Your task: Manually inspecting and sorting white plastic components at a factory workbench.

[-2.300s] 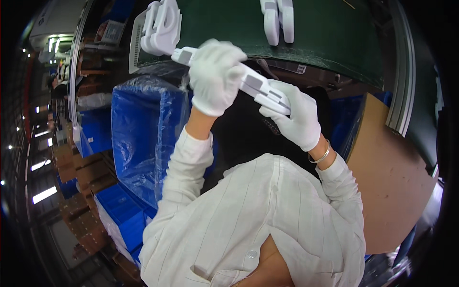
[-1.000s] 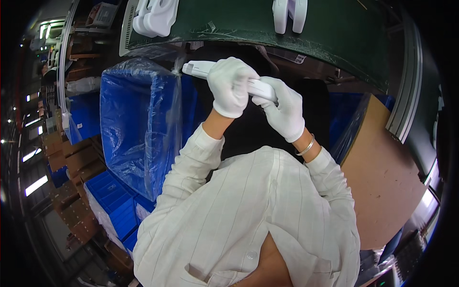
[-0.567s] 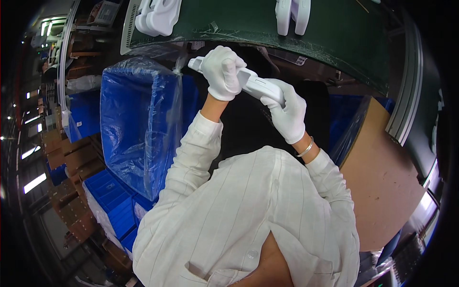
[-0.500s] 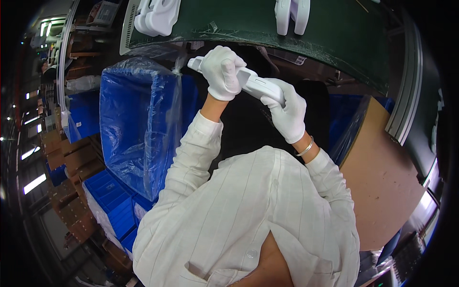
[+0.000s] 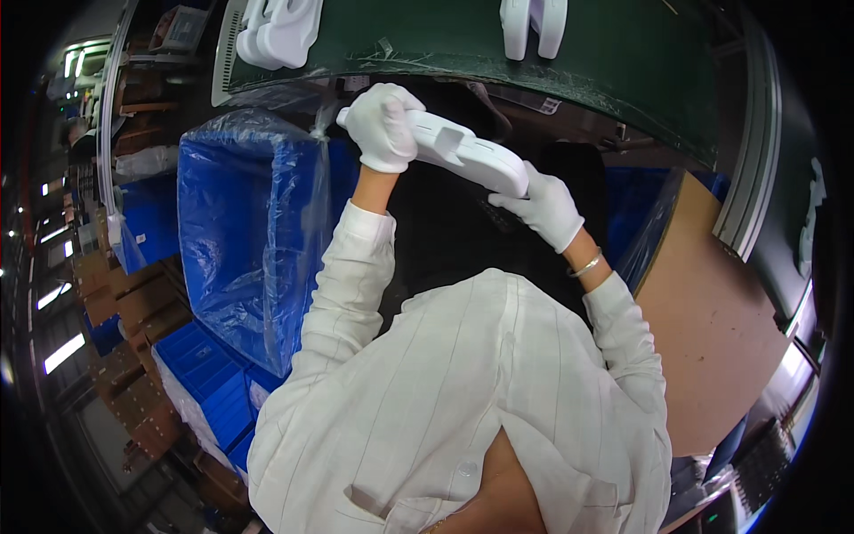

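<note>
Both my hands wear white gloves and hold one long white plastic part (image 5: 463,151) in front of my chest. My left hand (image 5: 382,125) wraps around its far left end. My right hand (image 5: 544,206) supports its rounded right end from below. The part is tilted, with its left end higher and close to the edge of the dark green conveyor belt (image 5: 623,53). A metal bracelet sits on my right wrist.
Two more white plastic parts (image 5: 277,31) (image 5: 534,22) lie on the green belt above my hands. A blue bin lined with clear plastic (image 5: 249,222) stands at my left, with stacked blue crates (image 5: 205,392) below it. A brown board (image 5: 712,311) is at my right.
The white part has been turned and raised toward the belt edge. My left hand slid to its far end, and my right hand dropped under the near end.
</note>
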Demonstrator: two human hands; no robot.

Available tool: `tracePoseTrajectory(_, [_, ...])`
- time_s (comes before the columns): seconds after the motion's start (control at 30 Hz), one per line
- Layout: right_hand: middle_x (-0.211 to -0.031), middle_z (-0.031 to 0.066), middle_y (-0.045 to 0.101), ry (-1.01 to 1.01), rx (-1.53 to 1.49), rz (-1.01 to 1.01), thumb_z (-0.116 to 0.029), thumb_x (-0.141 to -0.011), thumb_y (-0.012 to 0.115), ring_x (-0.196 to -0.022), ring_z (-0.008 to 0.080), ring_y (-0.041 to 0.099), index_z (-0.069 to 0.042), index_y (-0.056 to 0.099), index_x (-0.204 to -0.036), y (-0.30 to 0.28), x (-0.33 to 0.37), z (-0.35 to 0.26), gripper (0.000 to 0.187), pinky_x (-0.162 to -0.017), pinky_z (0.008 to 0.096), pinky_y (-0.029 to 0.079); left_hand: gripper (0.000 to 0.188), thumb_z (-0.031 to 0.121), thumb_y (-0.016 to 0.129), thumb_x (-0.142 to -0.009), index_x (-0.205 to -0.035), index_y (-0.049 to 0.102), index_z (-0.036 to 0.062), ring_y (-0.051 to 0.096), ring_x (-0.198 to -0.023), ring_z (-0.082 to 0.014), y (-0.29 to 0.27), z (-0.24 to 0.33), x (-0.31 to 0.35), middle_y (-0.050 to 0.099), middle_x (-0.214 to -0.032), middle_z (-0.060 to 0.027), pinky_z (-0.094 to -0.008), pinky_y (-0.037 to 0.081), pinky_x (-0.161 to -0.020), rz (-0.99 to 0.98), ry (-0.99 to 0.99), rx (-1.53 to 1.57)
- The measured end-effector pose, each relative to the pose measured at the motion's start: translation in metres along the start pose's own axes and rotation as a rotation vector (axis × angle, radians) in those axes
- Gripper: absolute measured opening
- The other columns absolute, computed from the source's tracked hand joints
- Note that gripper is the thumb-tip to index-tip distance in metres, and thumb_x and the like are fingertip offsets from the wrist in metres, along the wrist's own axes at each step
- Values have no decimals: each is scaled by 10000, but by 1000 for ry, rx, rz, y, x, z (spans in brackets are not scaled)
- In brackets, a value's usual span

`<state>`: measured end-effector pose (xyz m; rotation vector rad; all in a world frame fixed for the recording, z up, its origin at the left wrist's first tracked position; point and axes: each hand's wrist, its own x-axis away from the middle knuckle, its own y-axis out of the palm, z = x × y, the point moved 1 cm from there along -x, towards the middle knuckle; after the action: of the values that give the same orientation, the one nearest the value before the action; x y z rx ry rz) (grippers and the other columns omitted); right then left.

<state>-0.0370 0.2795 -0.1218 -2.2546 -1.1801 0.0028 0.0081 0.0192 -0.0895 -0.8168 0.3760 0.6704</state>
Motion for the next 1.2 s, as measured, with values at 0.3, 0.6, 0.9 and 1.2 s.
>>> tracePoseTrajectory(0.3, [-1293, 217, 609, -211, -394, 29, -216, -789, 789, -1191, 304, 609, -6, 405, -1448, -30, 1, -40, 792, -997, 356, 464, 989, 737, 81, -969, -616, 639, 0, 582, -585, -158, -10, -7, -13, 638, -618, -54, -294, 476, -640, -27, -230, 115])
tracePoseTrajectory(0.6, [-1014, 156, 723, -141, -250, 399, -121, -797, 802, -883, 225, 729, -37, 624, -1217, -14, 16, -67, 464, -781, 305, 553, 496, 467, 407, -1041, -847, 566, 38, 599, -796, -249, -15, -30, 12, 590, -917, -118, -374, 466, -716, 806, -960, 337])
tracePoseTrajectory(0.9, [-1069, 221, 688, -398, -146, 298, -133, -733, 813, -955, 379, 690, 6, 590, -1243, 13, 14, -83, 574, -827, 387, 565, 485, 498, 380, -963, -1055, 602, 77, 610, -751, -273, 41, -4, 37, 624, -883, -94, -412, 520, -726, 277, -1047, 1512])
tracePoseTrajectory(1.2, [-779, 237, 683, -246, -3, 332, -173, -866, 714, -783, 358, 725, 43, 638, -1058, 14, -94, -126, 299, -648, 377, 548, 644, 614, 360, -1019, -1304, 558, 71, 566, -1136, -156, 22, -40, -57, 614, -1221, -79, -310, 451, -976, 196, -917, 845])
